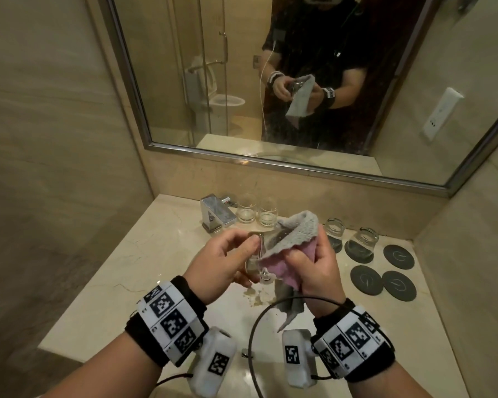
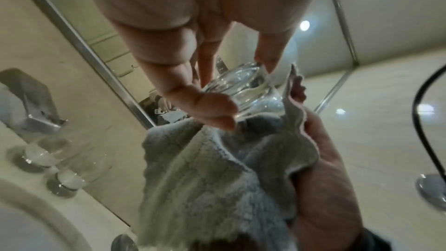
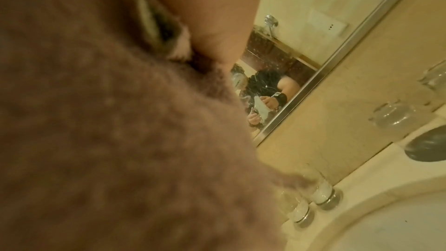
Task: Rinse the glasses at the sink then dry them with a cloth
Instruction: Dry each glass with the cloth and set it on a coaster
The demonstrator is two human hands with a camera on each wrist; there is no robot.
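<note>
Left grip: the left hand (image 1: 230, 262) is clamped on the glass (image 2: 243, 91), fingertips (image 2: 214, 110) around its thick base.
Right grip: the right hand (image 1: 314, 271) is closed on the cloth (image 1: 293, 237), bunching it over the open end of the glass.
Glass position: held in the air above the tabletop (image 1: 144, 271), near the tap (image 1: 217, 212).
Handling: probably wet and slippery, rigid, breakable; the heavy base is the safest hold.
Cloth: soft, grey and pink, conforms to the rim.
Surroundings: two upright glasses (image 1: 256, 211) far behind; two inverted glasses (image 1: 348, 237) and dark coasters (image 1: 385, 271) to the right.
</note>
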